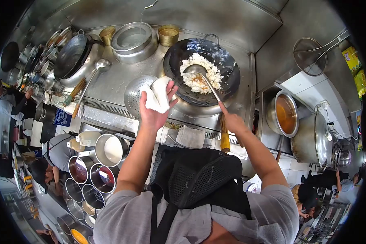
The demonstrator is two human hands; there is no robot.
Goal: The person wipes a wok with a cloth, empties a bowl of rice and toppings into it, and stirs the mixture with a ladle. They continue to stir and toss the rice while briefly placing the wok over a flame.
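Observation:
My right hand [234, 123] is closed round the handle of a long metal ladle [210, 86]. The ladle's bowl rests in white rice [212, 72] inside a black wok [228, 65]; a little brown sauce or seasoning shows on the rice under it. A folded white cloth [157, 96] lies across the palm and fingers of my left hand [155, 116], held up near the wok's left rim. Behind that hand sits a round perforated strainer [133, 94] on the steel stove top [144, 69], partly covered by the hand and cloth.
Water runs into a metal pot [130, 48] at the back. Another ladle [89, 83] and a bamboo brush [74, 92] lie left. Several sauce pots, including one with white liquid [110, 149], stand lower left. A bowl of brown liquid [286, 114] sits right. Other people work on both sides.

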